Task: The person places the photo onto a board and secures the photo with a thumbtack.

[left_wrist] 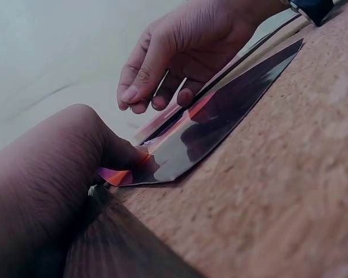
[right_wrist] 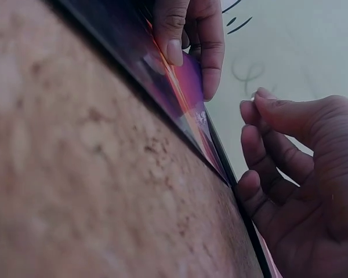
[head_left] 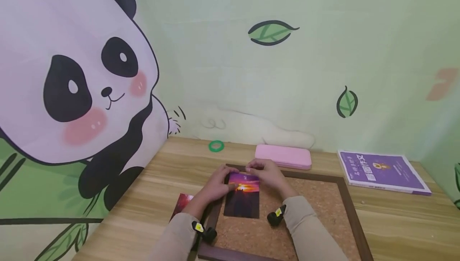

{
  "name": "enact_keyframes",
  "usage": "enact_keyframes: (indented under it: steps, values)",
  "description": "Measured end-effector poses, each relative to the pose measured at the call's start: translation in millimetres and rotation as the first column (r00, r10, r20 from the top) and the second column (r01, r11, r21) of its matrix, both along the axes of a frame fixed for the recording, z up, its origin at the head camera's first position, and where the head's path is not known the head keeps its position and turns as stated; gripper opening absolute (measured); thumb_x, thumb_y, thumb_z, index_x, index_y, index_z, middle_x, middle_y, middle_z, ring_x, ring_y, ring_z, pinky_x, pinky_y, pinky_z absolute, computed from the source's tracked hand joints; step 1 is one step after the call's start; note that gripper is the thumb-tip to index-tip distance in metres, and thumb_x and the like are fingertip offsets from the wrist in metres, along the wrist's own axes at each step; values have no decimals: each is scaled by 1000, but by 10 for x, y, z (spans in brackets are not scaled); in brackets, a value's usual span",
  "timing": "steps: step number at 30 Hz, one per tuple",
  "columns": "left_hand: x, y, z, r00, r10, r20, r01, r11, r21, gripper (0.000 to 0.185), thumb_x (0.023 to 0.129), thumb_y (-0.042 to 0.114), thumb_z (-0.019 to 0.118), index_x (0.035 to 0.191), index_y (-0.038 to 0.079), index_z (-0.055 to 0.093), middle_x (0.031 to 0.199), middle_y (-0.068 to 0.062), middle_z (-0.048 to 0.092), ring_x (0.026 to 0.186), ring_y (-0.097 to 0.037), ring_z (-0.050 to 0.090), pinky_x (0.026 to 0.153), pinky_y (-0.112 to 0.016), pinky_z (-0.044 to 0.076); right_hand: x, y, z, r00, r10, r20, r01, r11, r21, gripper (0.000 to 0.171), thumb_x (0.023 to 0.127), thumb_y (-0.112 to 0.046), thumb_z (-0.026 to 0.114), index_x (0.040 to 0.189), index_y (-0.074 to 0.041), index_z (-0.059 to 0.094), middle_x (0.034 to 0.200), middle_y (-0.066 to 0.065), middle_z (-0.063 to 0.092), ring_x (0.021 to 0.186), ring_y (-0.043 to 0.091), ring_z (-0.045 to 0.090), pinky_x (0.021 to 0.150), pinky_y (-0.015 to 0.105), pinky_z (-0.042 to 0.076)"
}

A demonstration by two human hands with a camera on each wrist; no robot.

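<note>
The pale wooden surface [head_left: 151, 181] carries a large cork board in a dark brown wooden frame [head_left: 316, 213], and on the upper left part of that cork lies a glossy rectangular sunset photograph in purple, orange and black [head_left: 242, 197], its top edge close to the frame's far rail. The step in hand looks like positioning this photograph on the cork before fixing it; the next move probably calls for keeping the print flat and square while a fastener goes in near the top, though no pin is clear in any view. The left hand [head_left: 215, 185] reaches in from the left side with its wrist low, and its thumb and fingers [right_wrist: 180, 40] pinch the photograph's upper left corner, which the left wrist view shows slightly lifted off the cork. The right hand [head_left: 267, 173] hovers at the top right corner, its fingers [left_wrist: 140, 87] curled inward with the tips drawn together; whether they hold some small thing I cannot tell. Behind the board lie a purple softcover book [head_left: 382, 171], a flat pink rectangular case [head_left: 284, 156] and 1 small green ring [head_left: 216, 146].
</note>
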State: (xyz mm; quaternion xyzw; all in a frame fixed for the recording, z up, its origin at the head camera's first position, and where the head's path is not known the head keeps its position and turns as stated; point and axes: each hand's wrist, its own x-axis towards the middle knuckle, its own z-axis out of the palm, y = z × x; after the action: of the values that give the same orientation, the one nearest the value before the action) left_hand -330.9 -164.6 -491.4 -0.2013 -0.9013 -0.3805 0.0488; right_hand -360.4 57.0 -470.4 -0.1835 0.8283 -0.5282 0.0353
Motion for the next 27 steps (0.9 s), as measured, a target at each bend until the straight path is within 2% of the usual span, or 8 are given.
enact_keyframes:
  steps: [5, 13, 20, 27]
  values:
    - [-22, -1, -20, 1000, 8, 1, -8, 1000, -6, 42, 83, 26, 72, 123, 18, 62, 111, -3, 55, 105, -21, 53, 96, -43, 42, -6, -4, 1, 999, 24, -42, -22, 999, 41, 14, 89, -25, 69, 99, -15, 73, 93, 0, 71, 86, 13, 61, 82, 30, 48]
    - [0, 7, -20, 1000, 7, 22, -7, 1000, -23, 41, 84, 26, 71, 123, 19, 61, 112, -3, 54, 105, -20, 52, 95, -43, 42, 18, 11, -36, 998, 35, -58, -31, 996, 80, 11, 90, -20, 68, 98, -15, 73, 93, 1, 72, 87, 12, 63, 84, 32, 49]
    - [11, 0, -12, 1000, 2, 23, -1, 1000, -24, 41, 84, 25, 72, 123, 18, 61, 111, -3, 54, 104, -20, 51, 94, -42, 41, 11, 13, -84, 997, 33, -67, -25, 992, 121, 9, 89, -21, 69, 96, -18, 73, 90, -1, 72, 85, 12, 62, 83, 33, 47]
    - [-26, -12, -20, 1000, -4, 3, 4, 1000, -30, 41, 83, 27, 71, 122, 19, 62, 110, -1, 54, 103, -19, 51, 92, -40, 42, 11, 2, -71, 989, 91, -113, -64, 973, 221, 7, 89, -23, 69, 94, -21, 74, 89, -6, 70, 85, 12, 60, 84, 34, 47]
